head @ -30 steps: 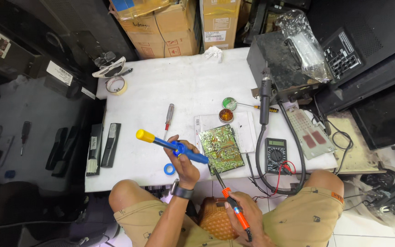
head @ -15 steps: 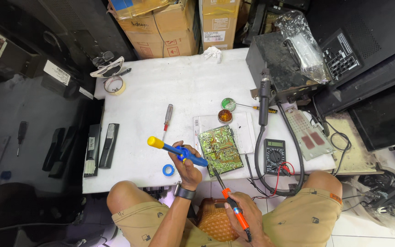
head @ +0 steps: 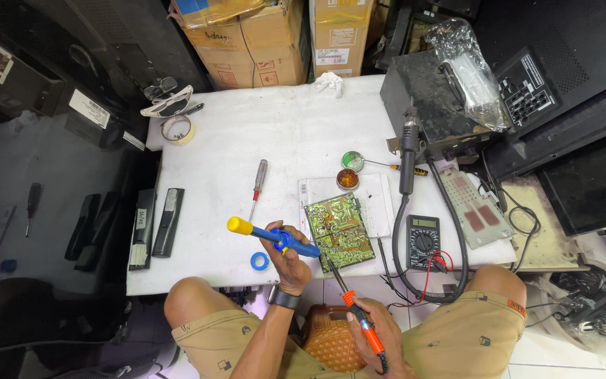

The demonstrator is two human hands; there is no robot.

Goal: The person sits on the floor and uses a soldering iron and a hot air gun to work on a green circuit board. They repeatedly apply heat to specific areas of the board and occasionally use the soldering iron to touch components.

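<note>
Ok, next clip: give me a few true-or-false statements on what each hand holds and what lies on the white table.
1. The left hand holds a blue desoldering pump with a yellow end. True.
2. The right hand holds a screwdriver. False: it holds an orange-handled soldering iron.
3. The green circuit board lies on the white table. True.
4. The multimeter sits left of the board. False: it sits to its right.

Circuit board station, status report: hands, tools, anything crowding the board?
Left hand grips blue desoldering pump. Right hand holds orange soldering iron, tip at green circuit board. Multimeter beside board.
</note>
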